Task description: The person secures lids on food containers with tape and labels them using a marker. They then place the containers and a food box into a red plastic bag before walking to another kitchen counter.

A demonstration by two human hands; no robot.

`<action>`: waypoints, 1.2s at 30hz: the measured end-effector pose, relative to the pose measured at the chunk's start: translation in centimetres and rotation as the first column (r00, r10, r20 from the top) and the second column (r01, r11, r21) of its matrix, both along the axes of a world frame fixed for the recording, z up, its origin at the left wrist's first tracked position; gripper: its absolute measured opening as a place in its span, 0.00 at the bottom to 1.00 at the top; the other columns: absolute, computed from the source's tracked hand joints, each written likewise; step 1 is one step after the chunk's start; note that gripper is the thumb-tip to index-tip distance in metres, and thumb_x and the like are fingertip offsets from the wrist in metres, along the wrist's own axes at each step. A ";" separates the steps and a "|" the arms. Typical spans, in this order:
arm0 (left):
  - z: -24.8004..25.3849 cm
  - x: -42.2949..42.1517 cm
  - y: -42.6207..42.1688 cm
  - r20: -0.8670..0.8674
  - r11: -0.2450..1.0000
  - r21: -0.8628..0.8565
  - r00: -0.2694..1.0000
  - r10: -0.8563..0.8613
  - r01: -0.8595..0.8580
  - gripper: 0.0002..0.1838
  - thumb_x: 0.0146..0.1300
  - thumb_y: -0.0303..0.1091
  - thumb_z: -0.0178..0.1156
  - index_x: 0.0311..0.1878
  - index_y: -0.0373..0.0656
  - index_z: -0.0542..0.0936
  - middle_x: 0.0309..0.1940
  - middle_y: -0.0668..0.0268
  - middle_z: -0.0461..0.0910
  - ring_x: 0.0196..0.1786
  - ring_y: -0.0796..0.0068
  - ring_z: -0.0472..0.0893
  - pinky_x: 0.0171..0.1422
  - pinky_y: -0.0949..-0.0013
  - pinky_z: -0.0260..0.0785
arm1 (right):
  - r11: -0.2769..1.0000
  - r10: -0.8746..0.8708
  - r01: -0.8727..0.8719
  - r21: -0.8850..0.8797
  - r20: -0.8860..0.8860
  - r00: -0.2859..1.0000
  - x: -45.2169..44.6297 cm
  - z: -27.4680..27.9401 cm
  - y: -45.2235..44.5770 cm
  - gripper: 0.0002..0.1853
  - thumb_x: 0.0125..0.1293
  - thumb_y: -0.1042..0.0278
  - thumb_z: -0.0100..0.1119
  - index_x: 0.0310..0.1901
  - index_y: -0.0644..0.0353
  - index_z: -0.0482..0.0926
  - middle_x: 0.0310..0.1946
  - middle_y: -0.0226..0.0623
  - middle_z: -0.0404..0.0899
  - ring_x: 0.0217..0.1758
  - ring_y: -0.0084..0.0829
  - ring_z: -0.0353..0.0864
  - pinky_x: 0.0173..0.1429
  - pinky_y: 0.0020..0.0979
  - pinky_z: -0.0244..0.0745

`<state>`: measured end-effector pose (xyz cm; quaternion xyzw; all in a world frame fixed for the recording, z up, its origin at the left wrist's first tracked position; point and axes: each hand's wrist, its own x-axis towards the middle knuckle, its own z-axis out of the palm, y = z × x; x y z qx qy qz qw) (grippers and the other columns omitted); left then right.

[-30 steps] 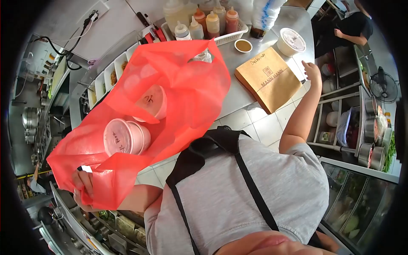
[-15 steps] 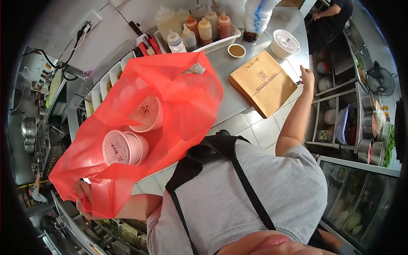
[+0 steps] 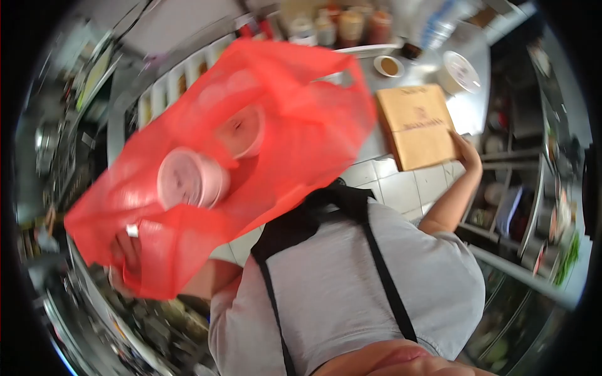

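My left hand (image 3: 127, 260), at the lower left, is closed on the gathered end of a red translucent bag (image 3: 295, 119). Inside the bag show a stack of round lidded tubs (image 3: 191, 178) with writing and another round tub (image 3: 241, 131). My right hand (image 3: 465, 153) grips the right edge of a brown paper package (image 3: 420, 128) with printed text; part of the fingers is hidden at that edge. The package lies at the front edge of the steel counter, partly over the floor from this view.
A small sauce cup (image 3: 389, 66) and a white lidded tub (image 3: 459, 73) stand behind the package. Blurred squeeze bottles (image 3: 350, 26) line the back. Food trays (image 3: 172, 84) lie beyond the bag. Shelves with pots (image 3: 533, 254) are at the right.
My right hand has come down from beside the package onto its right edge, and the package has turned slightly. The view has shifted and blurred. My left hand still holds the bag.
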<state>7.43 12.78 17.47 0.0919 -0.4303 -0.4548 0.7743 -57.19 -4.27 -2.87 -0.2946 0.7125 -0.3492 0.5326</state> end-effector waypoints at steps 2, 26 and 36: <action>0.4 0.0 0.9 0.040 1.000 -0.015 0.999 -0.017 0.018 0.07 0.57 0.29 0.49 0.35 0.34 0.72 0.27 0.63 0.74 0.26 0.77 0.75 0.32 0.77 0.68 | 0.999 0.035 -0.030 -0.044 0.106 0.994 -0.9 -2.3 0.9 0.25 0.59 0.57 0.58 0.51 0.69 0.71 0.46 0.37 0.76 0.45 0.26 0.77 0.47 0.25 0.72; 2.3 5.0 1.4 0.366 0.981 -0.128 0.926 -0.087 0.143 0.12 0.57 0.33 0.47 0.37 0.33 0.72 0.27 0.63 0.76 0.22 0.77 0.76 0.30 0.76 0.71 | 0.634 0.141 0.207 -0.745 0.375 0.916 7.3 9.7 6.6 0.29 0.55 0.63 0.50 0.58 0.70 0.62 0.52 0.49 0.69 0.55 0.41 0.70 0.58 0.39 0.65; 2.0 5.4 3.8 0.180 0.991 -0.137 0.983 0.036 -0.011 0.10 0.55 0.31 0.50 0.35 0.32 0.70 0.21 0.63 0.74 0.22 0.76 0.76 0.28 0.75 0.72 | 0.775 0.139 0.259 -0.577 0.555 0.820 10.4 8.4 2.7 0.26 0.51 0.69 0.51 0.51 0.77 0.67 0.48 0.56 0.72 0.50 0.46 0.74 0.56 0.40 0.68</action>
